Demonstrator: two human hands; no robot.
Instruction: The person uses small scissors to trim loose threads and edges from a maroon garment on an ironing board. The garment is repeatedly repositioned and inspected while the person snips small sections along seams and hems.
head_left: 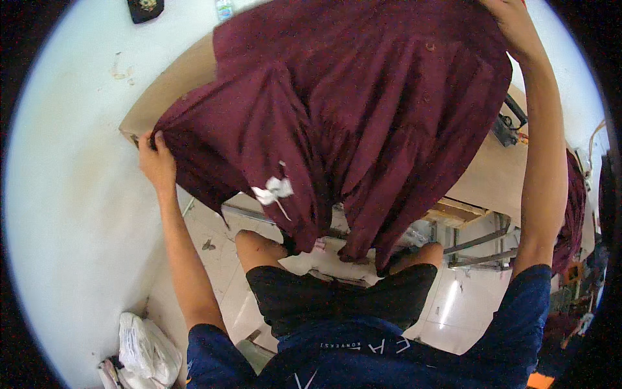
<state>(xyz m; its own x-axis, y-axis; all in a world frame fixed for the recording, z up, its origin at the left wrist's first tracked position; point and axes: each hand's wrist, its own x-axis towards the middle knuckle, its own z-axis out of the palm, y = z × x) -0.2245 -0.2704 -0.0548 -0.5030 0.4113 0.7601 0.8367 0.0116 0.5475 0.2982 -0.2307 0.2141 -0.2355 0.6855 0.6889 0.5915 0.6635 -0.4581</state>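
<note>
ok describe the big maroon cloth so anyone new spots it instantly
Start at the tan table beyond the person's knees. Partly hiding it is the big maroon cloth, its left edge pinched by the left hand, the right hand at its upper right edge. Unlike the maroon fabric by the picture's right rim, it shows a white patch low on its left part.

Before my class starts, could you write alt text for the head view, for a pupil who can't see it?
A maroon garment is spread over a tan tabletop, draping toward a seated person's knees. The left hand pinches its left edge; the right hand is at its upper right, partly out of frame.
</note>
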